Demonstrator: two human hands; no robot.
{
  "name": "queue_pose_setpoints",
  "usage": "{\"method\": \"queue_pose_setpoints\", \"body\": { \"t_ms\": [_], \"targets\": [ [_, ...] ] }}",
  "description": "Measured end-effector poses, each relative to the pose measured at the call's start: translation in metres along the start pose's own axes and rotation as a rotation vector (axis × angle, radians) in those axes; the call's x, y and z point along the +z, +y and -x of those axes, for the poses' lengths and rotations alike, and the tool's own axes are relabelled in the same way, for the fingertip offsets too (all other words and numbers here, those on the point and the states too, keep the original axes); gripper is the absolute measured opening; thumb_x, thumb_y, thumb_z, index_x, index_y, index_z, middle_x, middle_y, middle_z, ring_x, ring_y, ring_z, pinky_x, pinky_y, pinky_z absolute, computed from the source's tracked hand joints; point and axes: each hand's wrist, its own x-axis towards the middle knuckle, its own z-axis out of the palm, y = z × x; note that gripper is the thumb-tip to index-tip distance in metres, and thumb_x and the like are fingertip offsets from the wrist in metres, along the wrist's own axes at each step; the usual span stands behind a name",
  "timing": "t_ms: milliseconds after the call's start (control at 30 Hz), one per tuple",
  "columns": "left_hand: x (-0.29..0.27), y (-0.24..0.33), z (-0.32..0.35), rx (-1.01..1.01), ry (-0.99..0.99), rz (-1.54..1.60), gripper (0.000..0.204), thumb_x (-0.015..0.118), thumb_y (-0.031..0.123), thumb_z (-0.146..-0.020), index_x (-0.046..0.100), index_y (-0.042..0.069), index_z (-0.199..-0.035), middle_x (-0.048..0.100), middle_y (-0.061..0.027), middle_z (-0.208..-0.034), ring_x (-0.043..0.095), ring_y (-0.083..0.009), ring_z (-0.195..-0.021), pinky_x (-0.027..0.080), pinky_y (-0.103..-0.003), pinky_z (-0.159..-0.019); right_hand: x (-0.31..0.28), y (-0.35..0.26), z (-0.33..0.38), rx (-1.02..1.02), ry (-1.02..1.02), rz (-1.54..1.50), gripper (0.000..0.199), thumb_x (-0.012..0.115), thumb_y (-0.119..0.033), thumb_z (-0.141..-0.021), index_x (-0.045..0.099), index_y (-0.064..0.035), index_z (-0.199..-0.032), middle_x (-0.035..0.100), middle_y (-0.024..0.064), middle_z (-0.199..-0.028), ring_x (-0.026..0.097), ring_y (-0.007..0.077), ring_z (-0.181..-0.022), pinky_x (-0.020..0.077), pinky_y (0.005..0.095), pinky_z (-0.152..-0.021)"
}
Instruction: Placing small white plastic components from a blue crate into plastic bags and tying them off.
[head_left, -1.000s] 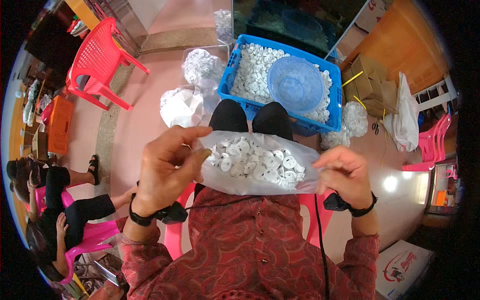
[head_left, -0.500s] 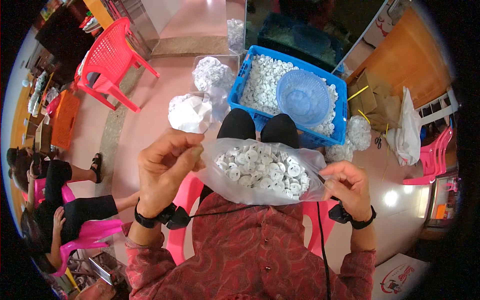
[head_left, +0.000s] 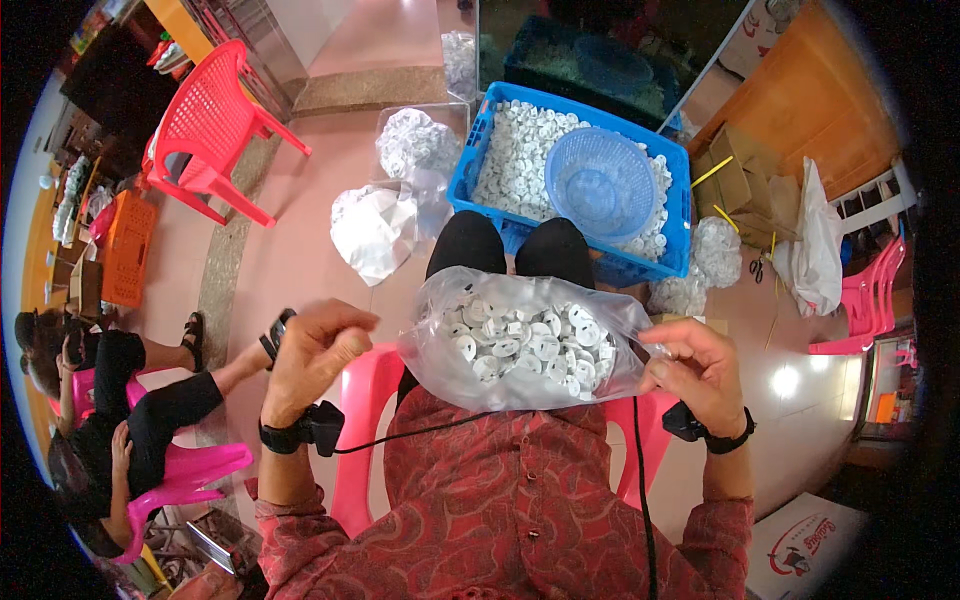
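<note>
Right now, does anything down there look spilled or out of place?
Perhaps the scissors: they lie on the floor right of the blue crate, an odd spot for a sharp tool. Nothing looks spilled from the translucent bag; its white parts sit inside, and the right hand pinches its edge.

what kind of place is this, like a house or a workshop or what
Probably a small informal workroom, perhaps in a home or shop: a blue crate holds many small white pieces, more sit in a plastic bag, and a red chair stands nearby.
</note>
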Motion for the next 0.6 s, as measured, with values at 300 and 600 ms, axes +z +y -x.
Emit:
{"method": "queue_pose_setpoints", "body": {
  "t_ms": [300, 600],
  "targets": [
    [0.049, 0.041, -0.009, 0.452, -0.463, -0.147, 0.043, 0.082, 0.027, -0.073, 0.07, 0.003, -0.106, 0.063, -0.0115, -0.095, 0.058, -0.0241, -0.088, 0.045, -0.034, -0.079, 0.008, -0.007, -0.004, 0.005, -0.025, 0.034, 0.03, 0.058, 0.004, -0.086, 0.056, 0.0036, -0.116, 0.069, 0.009, -0.091, 0.065, 0.0119, -0.081, 0.0495, 0.0233, -0.074],
    [0.038, 0.057, -0.017, 0.558, -0.393, 0.08, 0.015, 0.071, 0.012, -0.081, 0.074, -0.001, -0.09, 0.063, -0.0228, -0.118, 0.059, -0.029, -0.098, 0.044, -0.04, -0.088, -0.005, -0.002, 0.005, -0.202, 0.15, -0.136, 0.023, 0.061, 0.006, -0.084, 0.061, 0.0055, -0.107, 0.067, 0.0109, -0.088, 0.066, 0.0155, -0.079, 0.0534, 0.0275, -0.07]
  ]
}}
